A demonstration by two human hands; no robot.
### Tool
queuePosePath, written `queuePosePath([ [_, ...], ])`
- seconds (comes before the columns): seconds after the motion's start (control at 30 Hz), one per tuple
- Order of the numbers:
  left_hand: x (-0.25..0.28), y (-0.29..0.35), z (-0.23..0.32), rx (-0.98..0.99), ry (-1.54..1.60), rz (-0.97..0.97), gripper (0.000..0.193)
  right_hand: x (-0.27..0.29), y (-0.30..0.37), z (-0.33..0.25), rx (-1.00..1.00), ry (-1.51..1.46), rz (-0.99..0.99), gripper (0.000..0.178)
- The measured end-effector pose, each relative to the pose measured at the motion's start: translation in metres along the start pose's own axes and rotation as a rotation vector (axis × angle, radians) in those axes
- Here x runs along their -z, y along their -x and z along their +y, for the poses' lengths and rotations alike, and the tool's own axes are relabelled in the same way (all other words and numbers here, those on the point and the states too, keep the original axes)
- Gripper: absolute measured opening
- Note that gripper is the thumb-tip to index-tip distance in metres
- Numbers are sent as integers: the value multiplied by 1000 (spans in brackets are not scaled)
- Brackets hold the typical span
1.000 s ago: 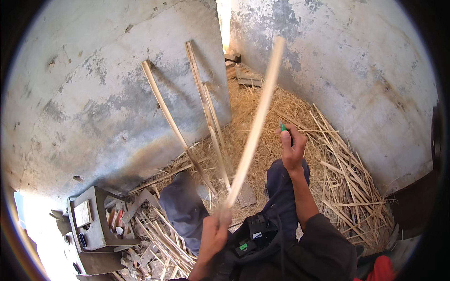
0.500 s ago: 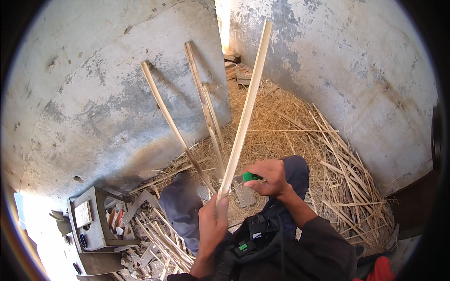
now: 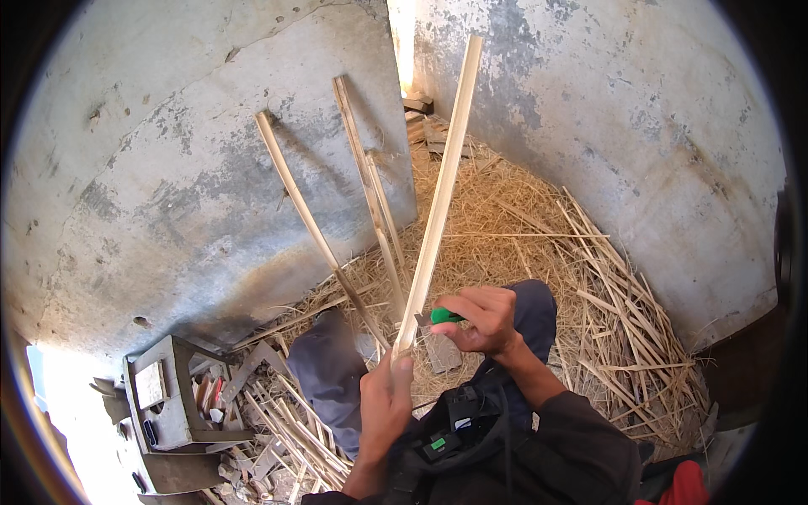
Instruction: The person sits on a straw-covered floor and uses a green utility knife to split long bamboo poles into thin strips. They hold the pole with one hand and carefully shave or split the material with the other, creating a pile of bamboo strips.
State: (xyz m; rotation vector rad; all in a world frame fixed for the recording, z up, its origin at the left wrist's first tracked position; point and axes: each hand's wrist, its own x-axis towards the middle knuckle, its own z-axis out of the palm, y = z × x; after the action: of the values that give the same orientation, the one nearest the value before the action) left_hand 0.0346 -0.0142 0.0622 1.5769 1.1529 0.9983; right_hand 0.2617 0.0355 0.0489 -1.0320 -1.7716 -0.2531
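A long, pale wooden strip (image 3: 446, 185) with a groove down its length rises at a slant in front of me. My left hand (image 3: 385, 402) is closed round its lower end. In my right hand (image 3: 481, 320) is a green-handled knife (image 3: 442, 316), fingers wrapped about the handle. Its short dark blade meets or nearly meets the strip's right edge, just above my left hand; actual contact is hard to make out. Left of the strip, two longer sticks (image 3: 307, 215) (image 3: 366, 172) and a thinner one (image 3: 385, 206) lean against the wall.
Shavings (image 3: 497, 198) cover the floor between two worn walls. A heap of split strips (image 3: 648, 337) lies along the right wall, and more strips (image 3: 295, 433) lie at lower left. A battered wooden box (image 3: 172, 404) holding odds and ends stands beside them. My knees flank the work.
My right hand has shifted slightly left with the knife. The strip's upper end has tipped a little to the left, while my left hand keeps its hold near the same place.
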Motion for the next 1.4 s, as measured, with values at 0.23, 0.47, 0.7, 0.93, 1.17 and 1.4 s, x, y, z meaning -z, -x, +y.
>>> queuePosePath([
  [0.23,-1,9,-7,20,-70,9,30,10,-10,17,-217,-70,62,31],
  [0.47,6,10,-14,43,-53,11,30,5,-13,17,-179,-26,-18,31],
  [0.7,5,32,-11,89,-121,-54,30,12,-30,73,-538,165,233,36],
  [0.93,18,23,-25,84,-176,-26,31,19,-16,54,-651,-292,62,28],
  [1.17,14,7,-3,57,-207,-72,30,-3,-10,9,-836,-962,-50,22],
  [1.4,12,-13,2,-43,-193,-52,23,-9,-19,-6,-832,-1008,-48,17],
])
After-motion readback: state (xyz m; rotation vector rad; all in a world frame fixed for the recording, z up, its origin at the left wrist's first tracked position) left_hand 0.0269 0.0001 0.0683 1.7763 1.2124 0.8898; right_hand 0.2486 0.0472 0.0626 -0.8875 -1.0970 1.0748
